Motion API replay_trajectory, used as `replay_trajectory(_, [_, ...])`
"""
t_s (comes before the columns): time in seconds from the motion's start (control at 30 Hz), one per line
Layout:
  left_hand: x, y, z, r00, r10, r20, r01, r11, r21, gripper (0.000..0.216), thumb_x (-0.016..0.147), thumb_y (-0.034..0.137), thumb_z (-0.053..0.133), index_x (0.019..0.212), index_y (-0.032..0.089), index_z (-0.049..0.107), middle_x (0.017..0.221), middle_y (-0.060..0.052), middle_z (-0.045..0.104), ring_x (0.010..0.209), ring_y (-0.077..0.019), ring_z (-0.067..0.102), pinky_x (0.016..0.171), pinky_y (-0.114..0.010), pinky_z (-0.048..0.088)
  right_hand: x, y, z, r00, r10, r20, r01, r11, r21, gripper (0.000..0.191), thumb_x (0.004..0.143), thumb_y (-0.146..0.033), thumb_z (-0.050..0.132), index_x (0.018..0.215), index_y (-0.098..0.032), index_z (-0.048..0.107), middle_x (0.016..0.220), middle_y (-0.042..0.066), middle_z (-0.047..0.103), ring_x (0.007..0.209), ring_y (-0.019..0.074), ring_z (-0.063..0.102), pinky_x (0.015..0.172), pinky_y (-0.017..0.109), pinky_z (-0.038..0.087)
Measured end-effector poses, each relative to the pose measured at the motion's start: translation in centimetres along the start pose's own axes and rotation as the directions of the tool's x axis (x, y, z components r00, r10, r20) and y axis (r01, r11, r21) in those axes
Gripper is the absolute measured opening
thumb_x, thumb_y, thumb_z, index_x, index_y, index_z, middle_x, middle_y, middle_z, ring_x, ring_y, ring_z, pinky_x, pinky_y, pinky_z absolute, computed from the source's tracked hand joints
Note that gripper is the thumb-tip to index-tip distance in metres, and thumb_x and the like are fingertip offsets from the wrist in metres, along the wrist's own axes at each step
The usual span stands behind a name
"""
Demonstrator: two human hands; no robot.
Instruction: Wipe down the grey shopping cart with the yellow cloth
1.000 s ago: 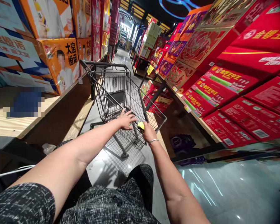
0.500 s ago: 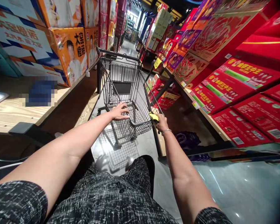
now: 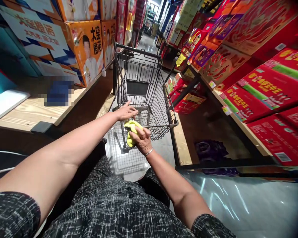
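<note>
A dark wire shopping cart [image 3: 136, 87] stands before me, its basket holding nothing that I can see. At its near left corner, my left hand [image 3: 126, 112] is over the rim with fingers stretched out; contact with the metal is hard to make out. A crumpled yellow cloth [image 3: 132, 130] is gripped in my right hand [image 3: 143, 142], close below the left one. The cloth lies by the near end of the cart and covers part of it.
Stacked orange drink cartons [image 3: 85, 54] and a blurred blue item [image 3: 59, 93] are on the wooden shelf [image 3: 27, 112] to the left. Red boxes [image 3: 260, 87] fill the right shelf, with a purple bundle [image 3: 211, 150] underneath. Tiled floor [image 3: 149, 43] runs down the aisle ahead.
My right hand has moved left with the yellow cloth, from the cart's near right side to near my left hand. The view has shifted, so the cart appears farther right.
</note>
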State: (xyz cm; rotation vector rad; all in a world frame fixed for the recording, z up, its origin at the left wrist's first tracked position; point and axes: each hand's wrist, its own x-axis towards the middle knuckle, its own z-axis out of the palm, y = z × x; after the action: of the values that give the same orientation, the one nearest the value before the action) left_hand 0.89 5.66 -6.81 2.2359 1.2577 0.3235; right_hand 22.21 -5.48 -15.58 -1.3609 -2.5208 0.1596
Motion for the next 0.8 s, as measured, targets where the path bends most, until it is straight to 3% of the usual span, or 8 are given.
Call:
replay_trajectory(0.13, [-1.8, 0.0, 0.5, 0.998, 0.061, 0.029, -0.061, 0.998, -0.028, 0.075, 0.100, 0.062, 0.013, 0.096, 0.023, 0.077, 0.135, -0.003, 0.060, 0.154, -0.0273, 0.002, 0.125, -0.042, 0.008, -1.2, 0.4, 4.8, 0.975, -0.090, 0.202, 0.096, 0.995, -0.023, 0.040, 0.103, -0.025, 0.036, 0.132, -0.043, 0.057, 0.144, -0.004, 0.052, 0.131, 0.0247, 0.039, 0.110, 0.049, 0.037])
replay_trajectory(0.3, [-2.6, -1.2, 1.4, 0.992, 0.105, -0.071, -0.105, 0.994, -0.003, 0.068, 0.099, 0.062, 0.024, 0.086, 0.020, 0.076, 0.122, -0.007, 0.064, 0.153, -0.0269, 0.008, 0.126, -0.040, 0.010, -2.7, 0.8, 8.6, 0.952, -0.118, 0.282, 0.132, 0.991, -0.031, 0.030, 0.097, -0.019, 0.050, 0.118, -0.033, 0.067, 0.137, 0.001, 0.058, 0.124, 0.0265, 0.047, 0.098, 0.046, 0.047])
replay_trajectory(0.37, [-2.7, -1.7, 1.3, 0.991, 0.098, -0.093, -0.099, 0.995, -0.007, 0.065, 0.098, 0.063, 0.029, 0.084, 0.019, 0.076, 0.120, -0.007, 0.065, 0.153, -0.0286, 0.009, 0.125, -0.042, 0.012, -2.1, 1.1, 8.2, 0.945, -0.155, 0.290, 0.166, 0.986, -0.015, 0.029, 0.096, -0.020, 0.052, 0.115, -0.035, 0.068, 0.134, 0.000, 0.060, 0.123, 0.0248, 0.047, 0.097, 0.044, 0.048])
replay_trajectory(0.47, [-2.9, -2.1, 0.8, 0.991, 0.065, -0.116, -0.066, 0.998, -0.006, 0.061, 0.094, 0.066, 0.036, 0.083, 0.020, 0.075, 0.120, -0.007, 0.066, 0.153, -0.0300, 0.010, 0.125, -0.044, 0.014, -0.3, 2.1, 5.5, 0.949, -0.185, 0.257, 0.191, 0.982, 0.002, 0.030, 0.098, -0.024, 0.049, 0.118, -0.041, 0.066, 0.133, -0.001, 0.060, 0.125, 0.0239, 0.045, 0.101, 0.047, 0.045])
replay_trajectory(0.6, [-3.4, -1.4, -0.1, 0.997, -0.035, -0.072, 0.038, 0.998, 0.041, 0.065, 0.094, 0.068, 0.030, 0.082, 0.021, 0.074, 0.125, -0.005, 0.066, 0.153, -0.0325, 0.008, 0.123, -0.051, 0.009, 1.7, 3.3, 0.3, 0.990, -0.137, -0.018, 0.136, 0.990, -0.017, 0.034, 0.096, -0.024, 0.053, 0.120, -0.044, 0.065, 0.128, 0.002, 0.061, 0.128, 0.0264, 0.042, 0.110, 0.052, 0.037])
replay_trajectory(0.7, [-3.5, 0.2, -0.4, 0.997, -0.070, -0.043, 0.073, 0.995, 0.068, 0.072, 0.099, 0.063, 0.015, 0.095, 0.022, 0.073, 0.120, -0.004, 0.070, 0.145, -0.0320, 0.031, 0.121, -0.057, 0.006, 2.6, 3.4, -1.0, 0.983, -0.086, -0.163, 0.082, 0.996, -0.032, 0.034, 0.094, -0.024, 0.056, 0.120, -0.044, 0.066, 0.128, 0.004, 0.060, 0.129, 0.0277, 0.040, 0.113, 0.052, 0.032])
replay_trajectory(0.8, [-3.7, 1.9, 0.1, 0.999, -0.029, -0.044, 0.032, 0.998, 0.053, 0.071, 0.101, 0.058, 0.007, 0.110, 0.024, 0.069, 0.117, -0.002, 0.072, 0.120, -0.0254, 0.059, 0.119, -0.049, 0.018, 2.6, 2.9, 1.4, 0.994, -0.102, -0.045, 0.101, 0.995, -0.015, 0.032, 0.096, -0.023, 0.052, 0.117, -0.042, 0.066, 0.129, 0.001, 0.060, 0.127, 0.0252, 0.042, 0.112, 0.050, 0.033])
